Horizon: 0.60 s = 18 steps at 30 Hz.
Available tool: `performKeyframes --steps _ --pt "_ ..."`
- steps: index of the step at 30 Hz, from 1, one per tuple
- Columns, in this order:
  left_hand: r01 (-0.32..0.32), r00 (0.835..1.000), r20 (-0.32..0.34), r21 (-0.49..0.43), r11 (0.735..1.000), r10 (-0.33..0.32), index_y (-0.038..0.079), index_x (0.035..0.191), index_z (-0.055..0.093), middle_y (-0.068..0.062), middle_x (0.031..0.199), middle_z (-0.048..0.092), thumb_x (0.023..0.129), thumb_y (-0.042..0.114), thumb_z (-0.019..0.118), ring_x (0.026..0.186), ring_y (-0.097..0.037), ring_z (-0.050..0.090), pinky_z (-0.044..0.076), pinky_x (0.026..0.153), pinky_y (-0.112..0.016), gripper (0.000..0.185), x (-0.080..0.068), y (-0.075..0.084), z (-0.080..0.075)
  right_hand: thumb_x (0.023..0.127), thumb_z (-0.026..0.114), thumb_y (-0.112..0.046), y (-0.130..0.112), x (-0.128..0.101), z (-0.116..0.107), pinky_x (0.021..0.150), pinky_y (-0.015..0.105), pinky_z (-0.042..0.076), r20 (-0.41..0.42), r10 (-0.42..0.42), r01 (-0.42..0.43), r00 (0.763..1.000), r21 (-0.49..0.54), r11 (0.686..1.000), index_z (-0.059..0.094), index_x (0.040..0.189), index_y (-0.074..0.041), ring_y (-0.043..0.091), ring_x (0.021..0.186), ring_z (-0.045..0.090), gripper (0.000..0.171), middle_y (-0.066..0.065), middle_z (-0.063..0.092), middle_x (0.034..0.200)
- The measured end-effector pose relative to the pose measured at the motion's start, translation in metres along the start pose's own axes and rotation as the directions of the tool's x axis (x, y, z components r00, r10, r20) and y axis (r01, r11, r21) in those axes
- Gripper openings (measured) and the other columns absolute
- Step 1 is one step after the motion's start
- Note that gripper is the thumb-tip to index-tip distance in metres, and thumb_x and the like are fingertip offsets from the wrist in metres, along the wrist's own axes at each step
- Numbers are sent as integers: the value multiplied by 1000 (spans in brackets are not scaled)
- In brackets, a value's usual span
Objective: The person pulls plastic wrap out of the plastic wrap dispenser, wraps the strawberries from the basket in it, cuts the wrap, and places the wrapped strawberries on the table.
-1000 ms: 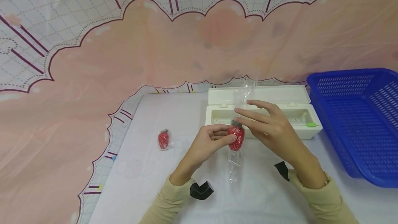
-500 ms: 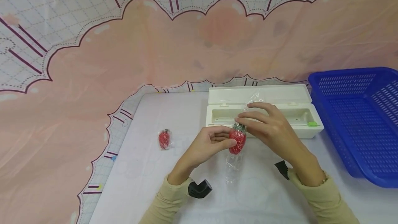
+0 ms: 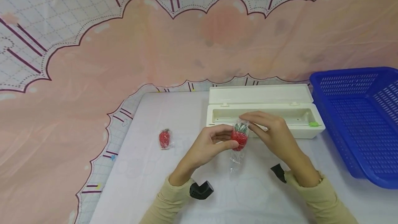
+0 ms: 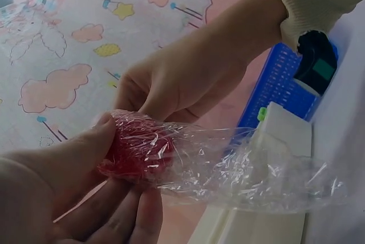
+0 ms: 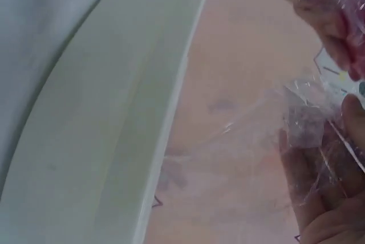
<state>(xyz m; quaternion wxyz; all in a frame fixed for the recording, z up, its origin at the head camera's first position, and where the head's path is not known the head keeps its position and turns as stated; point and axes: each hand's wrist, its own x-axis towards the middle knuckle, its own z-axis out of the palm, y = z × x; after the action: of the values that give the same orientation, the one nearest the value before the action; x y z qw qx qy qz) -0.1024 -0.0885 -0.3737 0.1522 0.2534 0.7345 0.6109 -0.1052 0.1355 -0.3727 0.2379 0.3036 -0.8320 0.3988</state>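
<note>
My left hand (image 3: 209,142) grips a red strawberry (image 3: 240,139) with green leaves, wrapped in shiny clear cling film, thumb in front and fingers behind. A loose tail of film (image 4: 251,170) trails from the fruit, seen large in the left wrist view. My right hand (image 3: 273,132) is at the leafy end, thumb and fingers pinching the film there. In the right wrist view, film drapes across the right hand's fingers (image 5: 311,175). A second wrapped strawberry (image 3: 164,138) lies on the white table to the left.
Behind the hands stands a long white box (image 3: 304,133) with its lid raised and a small green tab (image 3: 313,124) at its right end. A big blue plastic basket (image 3: 315,103) stands to the right. A patterned cloth (image 3: 186,54) hangs behind the table.
My right hand has come lower and its fingers have drawn together at the leaves. The film flap that stood up behind it no longer shows there. The left hand keeps holding the strawberry.
</note>
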Motion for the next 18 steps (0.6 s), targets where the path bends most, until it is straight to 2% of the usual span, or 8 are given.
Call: performKeyframes --steps 3,7,13,18 --pt "-22 1000 -17 18 1000 23 -5 126 64 -18 117 69 88 3 73 102 -16 68 53 95 -30 40 0 -1 1 83 70 13 -3 -1 2 87 6 46 30 150 -152 988 82 985 75 111 -5 22 100 71 33 8 75 107" --pt "-50 998 -43 -1 999 50 -7 126 64 -19 121 68 85 2 75 105 -19 69 55 93 -31 43 -1 -2 1 89 67 7 -6 -2 4 81 10 51 74 284 -293 956 174 940 76 109 -2 11 98 69 23 10 75 106" --pt "-77 994 -77 -67 995 72 -7 122 66 -20 118 66 85 1 75 102 -15 67 56 90 -31 40 0 -2 3 93 63 5 -4 -2 7 79 14 53 138 353 -376 925 231 897 74 108 2 -3 96 65 19 14 75 106" --pt "-76 992 -108 -124 989 63 -5 120 68 -20 115 67 86 5 76 98 -13 69 57 89 -32 37 1 -3 7 94 62 5 0 -2 6 79 16 55 201 352 -396 914 259 881 72 110 6 2 96 67 19 18 73 109"
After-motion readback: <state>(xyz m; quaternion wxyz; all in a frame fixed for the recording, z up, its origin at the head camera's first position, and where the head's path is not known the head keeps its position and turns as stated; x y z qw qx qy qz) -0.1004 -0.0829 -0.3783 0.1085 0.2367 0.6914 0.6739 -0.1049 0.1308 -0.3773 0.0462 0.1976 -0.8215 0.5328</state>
